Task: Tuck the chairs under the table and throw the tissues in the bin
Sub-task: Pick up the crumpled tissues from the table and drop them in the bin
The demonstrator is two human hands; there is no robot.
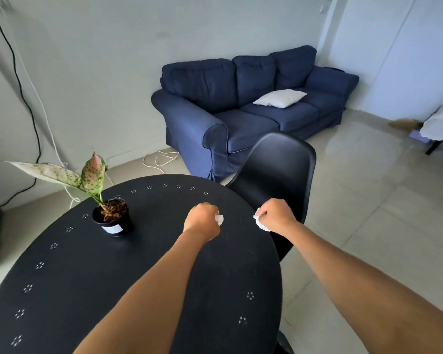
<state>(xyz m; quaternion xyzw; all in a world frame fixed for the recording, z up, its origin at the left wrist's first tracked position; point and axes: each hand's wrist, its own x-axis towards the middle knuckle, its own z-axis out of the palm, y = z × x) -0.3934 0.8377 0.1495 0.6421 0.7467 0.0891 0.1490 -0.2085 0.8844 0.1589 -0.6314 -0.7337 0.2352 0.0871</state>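
Left hand: your left hand (202, 221) is curled into a fist around one crumpled white tissue (219, 219), whose edge shows at the thumb side.
Right hand: your right hand (276, 214) is likewise fisted on a second tissue (261, 223), which bulges out below the knuckles.
Table: both fists sit over the far right part of the round black table (143, 254), the right one at its edge.
Chair: one black chair (279, 169) stands just beyond your right hand, its back close against the table rim.
Obstacles: one potted plant (108, 208) stands left of your left hand, well apart from it.
Background: one blue sofa (241, 111) with one white cushion (279, 98) lies beyond the chair.
Count: two tissues, one chair in view.
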